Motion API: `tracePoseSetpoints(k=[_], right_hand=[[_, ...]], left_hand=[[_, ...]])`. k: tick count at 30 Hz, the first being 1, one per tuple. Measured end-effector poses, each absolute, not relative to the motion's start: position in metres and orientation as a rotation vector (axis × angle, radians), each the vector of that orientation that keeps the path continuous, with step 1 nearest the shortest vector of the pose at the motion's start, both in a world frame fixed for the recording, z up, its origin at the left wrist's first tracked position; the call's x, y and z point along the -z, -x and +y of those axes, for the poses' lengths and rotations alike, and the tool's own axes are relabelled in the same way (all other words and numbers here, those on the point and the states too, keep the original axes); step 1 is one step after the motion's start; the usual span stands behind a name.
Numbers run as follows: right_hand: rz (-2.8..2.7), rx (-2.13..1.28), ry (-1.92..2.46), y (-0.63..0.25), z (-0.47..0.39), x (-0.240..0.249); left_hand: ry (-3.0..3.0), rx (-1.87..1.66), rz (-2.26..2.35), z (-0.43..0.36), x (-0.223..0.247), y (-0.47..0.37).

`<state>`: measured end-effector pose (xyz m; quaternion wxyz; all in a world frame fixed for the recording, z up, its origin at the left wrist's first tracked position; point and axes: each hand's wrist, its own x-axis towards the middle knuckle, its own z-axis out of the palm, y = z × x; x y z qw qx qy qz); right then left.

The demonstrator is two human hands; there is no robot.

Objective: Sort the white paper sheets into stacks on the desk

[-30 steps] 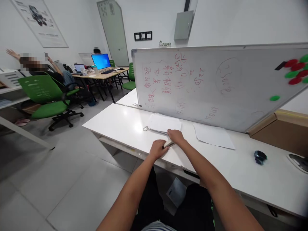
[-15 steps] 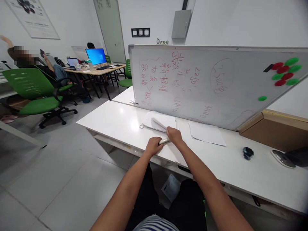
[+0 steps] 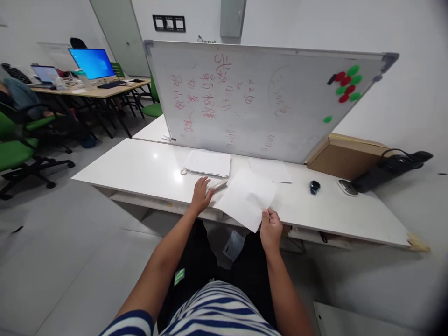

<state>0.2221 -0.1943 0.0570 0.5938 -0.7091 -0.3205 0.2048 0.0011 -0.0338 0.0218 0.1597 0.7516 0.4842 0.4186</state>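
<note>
My right hand (image 3: 271, 228) pinches the near corner of a white sheet of paper (image 3: 247, 196), which slants over the front edge of the white desk. To its left, my left hand (image 3: 201, 196) is over the desk with fingers apart, its thumb against the end of a pale, elongated object (image 3: 220, 185); whether they touch firmly is unclear. Behind it lies a stack of white paper (image 3: 209, 163), with a thin metallic item ending in a ring (image 3: 184, 171) along its front edge. More white sheets (image 3: 283, 171) lie to the right, partly behind the held sheet.
A whiteboard (image 3: 245, 102) with red writing and round magnets stands along the back of the white desk (image 3: 129, 163). At right are a dark blue object (image 3: 314, 187), a computer mouse (image 3: 347, 187), a cardboard box (image 3: 345, 151) and a black item (image 3: 388, 170). Green chairs stand left.
The view has turned right. My right hand has moved away from my left, toward me, with a sheet now spread out in it. My left hand has loosened from the pale object.
</note>
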Motion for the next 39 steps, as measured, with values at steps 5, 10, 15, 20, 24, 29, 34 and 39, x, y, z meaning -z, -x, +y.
tracePoseSetpoints(k=[5, 10, 15, 20, 24, 29, 34, 39], right_hand=[[-0.76, -0.897, 1.592, -0.234, -0.224, -0.031], [-0.58, -0.992, 1.544, -0.232, -0.246, -0.008], [-0.553, -1.266, 1.341, -0.233, -0.26, -0.018], [-0.539, -1.22, 1.367, -0.246, -0.263, -0.033], [-0.653, -1.031, 1.535, -0.256, -0.267, -0.041], [-0.774, -0.235, 1.935, -0.267, -0.278, -0.052], [-1.355, 0.235, 1.739, -0.272, -0.26, -0.05], [-1.732, 0.244, 1.923, -0.262, -0.229, -0.03]], left_hand=[[-1.46, -1.035, 1.197, -0.106, -0.02, -0.034], [-1.056, -0.789, 1.163, -0.152, -0.006, -0.054], [-1.023, -0.784, 0.992, -0.147, -0.018, -0.052], [-1.074, -0.752, 0.95, -0.143, -0.039, -0.052], [-1.261, -0.798, 1.016, -0.139, -0.043, -0.054], [-1.805, -0.945, 1.256, -0.092, -0.073, -0.041], [-2.41, -0.693, 1.42, 0.006, -0.104, -0.022], [-2.65, -0.165, 1.458, 0.072, -0.091, -0.008]])
